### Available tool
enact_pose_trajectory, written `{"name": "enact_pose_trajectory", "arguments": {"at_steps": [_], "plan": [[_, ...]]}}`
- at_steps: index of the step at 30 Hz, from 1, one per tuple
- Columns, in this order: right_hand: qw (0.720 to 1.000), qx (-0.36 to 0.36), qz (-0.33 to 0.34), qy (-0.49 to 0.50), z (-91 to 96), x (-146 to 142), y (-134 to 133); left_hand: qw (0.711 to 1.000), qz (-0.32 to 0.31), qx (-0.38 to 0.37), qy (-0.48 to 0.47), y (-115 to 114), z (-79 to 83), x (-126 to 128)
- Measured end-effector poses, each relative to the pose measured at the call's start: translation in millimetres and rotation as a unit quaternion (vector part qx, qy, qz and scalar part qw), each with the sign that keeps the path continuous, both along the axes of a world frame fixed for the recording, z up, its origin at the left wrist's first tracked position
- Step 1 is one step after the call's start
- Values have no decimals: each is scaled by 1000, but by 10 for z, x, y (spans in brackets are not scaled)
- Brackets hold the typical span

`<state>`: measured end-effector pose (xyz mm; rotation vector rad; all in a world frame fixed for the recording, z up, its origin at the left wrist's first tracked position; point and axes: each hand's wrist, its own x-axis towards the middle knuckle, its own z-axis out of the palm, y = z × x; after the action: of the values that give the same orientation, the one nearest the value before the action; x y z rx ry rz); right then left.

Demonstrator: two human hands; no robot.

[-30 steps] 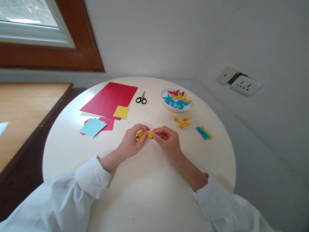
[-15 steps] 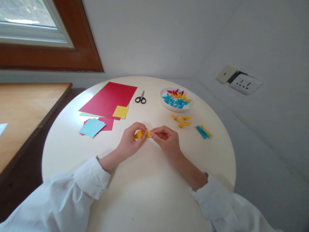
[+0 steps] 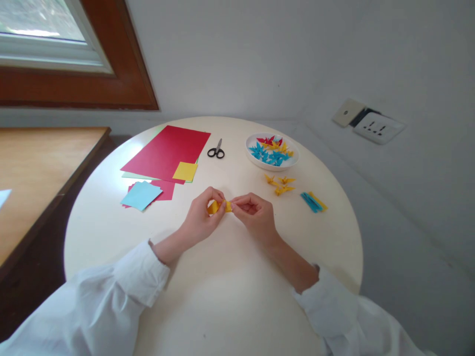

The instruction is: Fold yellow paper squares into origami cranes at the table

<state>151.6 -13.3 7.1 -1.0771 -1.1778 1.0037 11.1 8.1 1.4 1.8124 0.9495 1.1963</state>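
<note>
White walls [image 3: 222, 59] stand behind our round white tabletop [image 3: 230, 296], and on it, near the far edge, lie black-handled scissors [image 3: 215, 150], blades pointing away from us. Left of the scissors and farther off we see a brown window frame [image 3: 137, 64], with a wood-coloured surface [image 3: 44, 168] below it; well to their right, a socket [image 3: 378, 127] sits on the wall.

Nearer to us than the scissors, and almost straight below them in our view, is a small piece of folded yellow paper [image 3: 213, 207]. Our left hand [image 3: 199, 212] curls around its left part, thumb and fingertips closed on it, and part of the paper shows in the gap behind the thumb. Our right hand [image 3: 259, 212] has its thumb and forefinger pinched together at the paper's right end, the other fingers [image 3: 252, 200] bent in. Between them they cover much of the paper, so we cannot make out its full shape.

Just left of the scissors we have a large red sheet [image 3: 166, 153], a yellow square [image 3: 185, 172] on its near corner; left of the scissors and closer to us lie light blue squares [image 3: 141, 196] over red ones [image 3: 166, 191]. Right of the scissors stands a white dish [image 3: 272, 168] of red, yellow and blue folded shapes [image 3: 272, 157]. Also right, but nearer us than the scissors, are little yellow birds [image 3: 284, 190] and, farther right, blue and yellow strips [image 3: 310, 202].
</note>
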Motion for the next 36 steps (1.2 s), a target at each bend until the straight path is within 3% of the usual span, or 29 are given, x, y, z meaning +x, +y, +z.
{"name": "enact_pose_trajectory", "arguments": {"at_steps": [36], "plan": [[999,7,-13,-31,-45,43,39,1000,11,7,9,0,15,1]]}}
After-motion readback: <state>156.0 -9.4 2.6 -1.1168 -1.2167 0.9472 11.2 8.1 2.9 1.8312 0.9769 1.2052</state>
